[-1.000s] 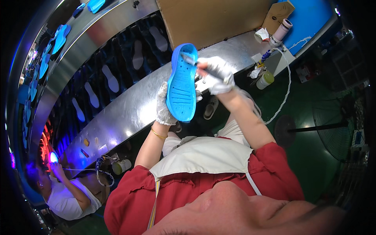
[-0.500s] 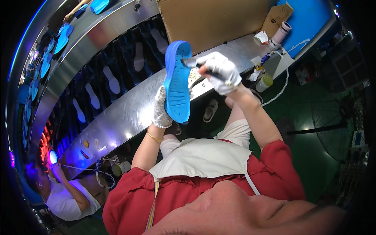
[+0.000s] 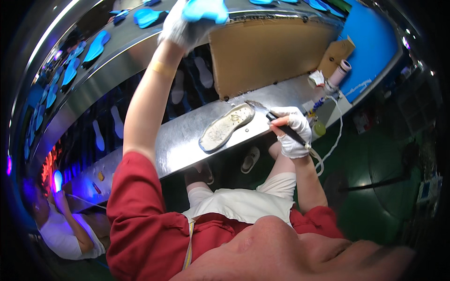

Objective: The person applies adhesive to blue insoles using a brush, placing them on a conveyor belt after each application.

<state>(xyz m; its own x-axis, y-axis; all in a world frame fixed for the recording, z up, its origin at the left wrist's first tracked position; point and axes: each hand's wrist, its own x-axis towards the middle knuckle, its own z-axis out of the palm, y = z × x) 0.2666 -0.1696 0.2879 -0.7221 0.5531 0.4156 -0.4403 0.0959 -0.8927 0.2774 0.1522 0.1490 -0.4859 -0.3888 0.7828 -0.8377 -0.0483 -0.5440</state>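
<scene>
My left arm stretches far up to the conveyor, and my left hand (image 3: 179, 29), in a white glove, grips a bright blue shoe sole (image 3: 206, 10). The sole is cut off by the top of the picture, and my fingers are partly hidden. Over the bench's front edge, my right hand (image 3: 293, 133), also gloved with some bare fingertips, is closed around a black-handled brush (image 3: 289, 132). A pale hose runs from the handle's end. The brush's dark tip hangs close to the heel of a greyish-white sole (image 3: 227, 127) that lies on the metal bench (image 3: 183, 136).
Several blue soles (image 3: 97, 46) lie along the curved conveyor (image 3: 129, 40). A cardboard sheet (image 3: 272, 56) stands behind the bench. A pink bottle (image 3: 340, 72) and a green-lidded container (image 3: 318, 129) are at the right. Further left, a person (image 3: 70, 232) sits by a blue-white light.
My left hand has carried the blue sole up and away to the conveyor, uncovering the greyish sole on the bench. My right hand has lowered with the brush, toward the bench edge.
</scene>
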